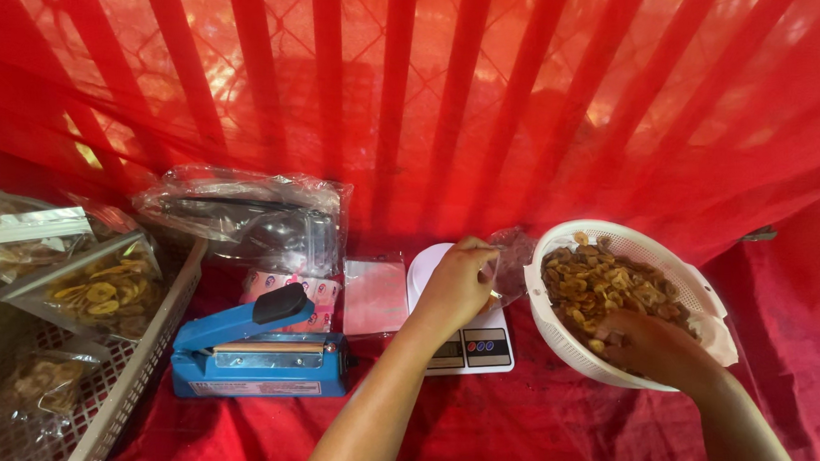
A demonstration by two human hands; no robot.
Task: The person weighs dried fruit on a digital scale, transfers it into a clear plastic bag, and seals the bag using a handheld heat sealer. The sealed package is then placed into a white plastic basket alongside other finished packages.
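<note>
Gingerly, left hand pinches a limp clear pouch by its rim over the scale; right hand cups brittle, light chips in the colander.

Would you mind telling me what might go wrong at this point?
1. The clear pouch, held open by the left hand above the white scale, looks limp; chips may miss it and spill onto the red cloth.
2. The right hand presses into the white basket, which could tip.

A red cloth covers the work surface. Behind it hangs a sheer red curtain in vertical folds. Daylight passes through the curtain, showing a diamond mesh pattern.
</note>
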